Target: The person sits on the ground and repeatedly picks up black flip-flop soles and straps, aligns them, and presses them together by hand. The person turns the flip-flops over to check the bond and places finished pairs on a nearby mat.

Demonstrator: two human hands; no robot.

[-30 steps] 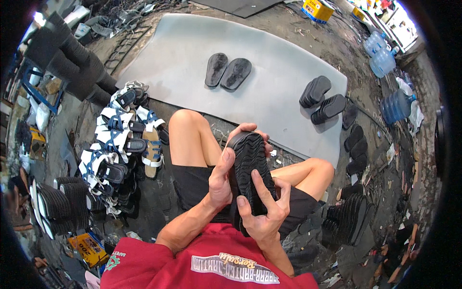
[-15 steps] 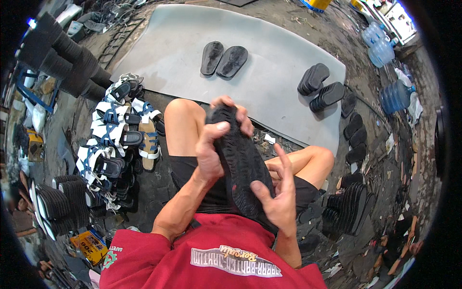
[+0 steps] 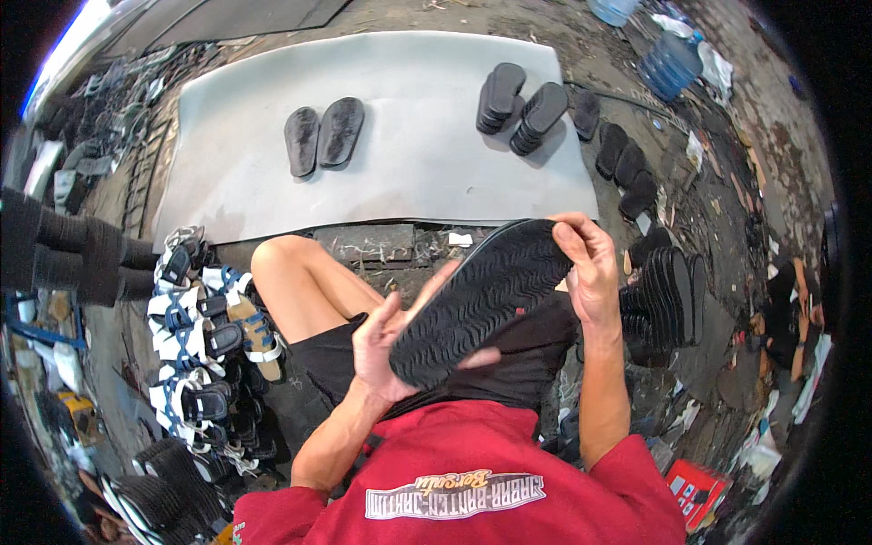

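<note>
A black sandal sole (image 3: 481,300) is held slantwise over my lap, its wavy tread facing up and a small red mark near one edge. The far right end is pinched in my right hand (image 3: 586,263), thumb on the tread side and fingers curled round the rim. At the lower left end, my left hand (image 3: 377,350) cradles the sole, with fingers reaching along its edge and behind it. Part of that hand is hidden by the sole. Beyond my knees, a pair of dark soles (image 3: 318,136) lies side by side on a grey sheet (image 3: 409,182).
Two stacks of black soles (image 3: 540,118) stand on the sheet's right part. White and blue sandals (image 3: 186,336) are heaped at my left. More black soles (image 3: 668,291) are stacked at my right, near a red box (image 3: 698,493). A blue water jug (image 3: 670,65) lies far right.
The sole has turned from upright to slanting up to the right. My right hand has moved to its far end, my left hand to its near end. The view has swung rightward.
</note>
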